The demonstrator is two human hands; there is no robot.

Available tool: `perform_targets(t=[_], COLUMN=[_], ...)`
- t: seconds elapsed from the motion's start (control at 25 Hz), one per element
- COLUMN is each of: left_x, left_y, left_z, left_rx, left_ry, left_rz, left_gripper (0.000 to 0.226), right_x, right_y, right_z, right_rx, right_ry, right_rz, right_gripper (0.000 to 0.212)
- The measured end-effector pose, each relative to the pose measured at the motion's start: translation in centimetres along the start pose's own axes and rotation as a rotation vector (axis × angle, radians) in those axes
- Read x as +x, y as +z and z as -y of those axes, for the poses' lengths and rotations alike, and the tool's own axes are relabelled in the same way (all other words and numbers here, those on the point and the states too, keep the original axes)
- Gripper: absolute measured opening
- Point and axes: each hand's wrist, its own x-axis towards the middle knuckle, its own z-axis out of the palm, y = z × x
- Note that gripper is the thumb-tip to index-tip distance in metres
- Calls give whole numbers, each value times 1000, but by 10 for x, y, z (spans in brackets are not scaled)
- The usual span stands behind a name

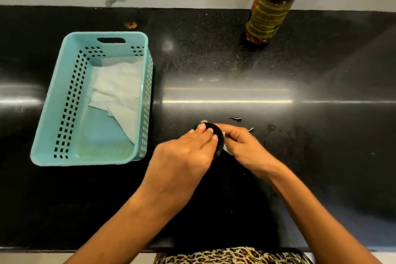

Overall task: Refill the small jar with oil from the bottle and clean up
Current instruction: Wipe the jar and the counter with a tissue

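Observation:
The small jar stands on the black counter near its middle, mostly hidden by my hands; only its round black lid (219, 138) shows. My left hand (188, 152) lies over the lid with its fingers curled round it. My right hand (242, 146) grips the jar's side from the right. The oil bottle (269, 9), tall, with yellow oil and a dark label, stands upright at the back right by the wall, apart from both hands.
A teal plastic basket (64, 100) sits at the left with a crumpled white paper towel (120, 92) inside. Small shiny oil spots (234, 118) lie on the counter just beyond my right hand. A marble wall backs the counter.

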Motion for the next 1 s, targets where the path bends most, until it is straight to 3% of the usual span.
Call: perform_targets(t=[0.08, 0.2, 0.28, 0.36, 0.52, 0.68, 0.76, 0.88, 1.0], left_x=[3, 10, 13, 15, 14, 19, 22, 25, 28], left_y=[-3, -6, -8, -9, -14, -17, -17, -17, -18], left_z=[6, 14, 16, 17, 10, 4, 5, 8, 14], left_rx=[-28, -12, 13, 27, 74, 145, 168, 156, 109], left_ry=[3, 16, 31, 41, 49, -82, -134, -170, -133], left_rz=[-7, 29, 51, 38, 63, 146, 169, 220, 249], left_gripper=[38, 21, 19, 22, 18, 22, 24, 24, 27], right_x=[-1, -11, -23, -30, -33, -39, -46, -46, -42], right_y=[9, 13, 28, 51, 70, 87, 99, 104, 101], right_z=[-4, -3, -9, -24, -38, -25, -31, -38, -32], right_rx=[0, 97, 48, -67, -98, -86, -46, -116, -114], right_ry=[-31, -181, -231, -212, -46, -209, -202, -49, -217], right_rz=[-66, -170, -317, -440, -438, -618, -647, -664, -847], right_gripper=[52, 54, 53, 56, 72, 73, 69, 59, 40])
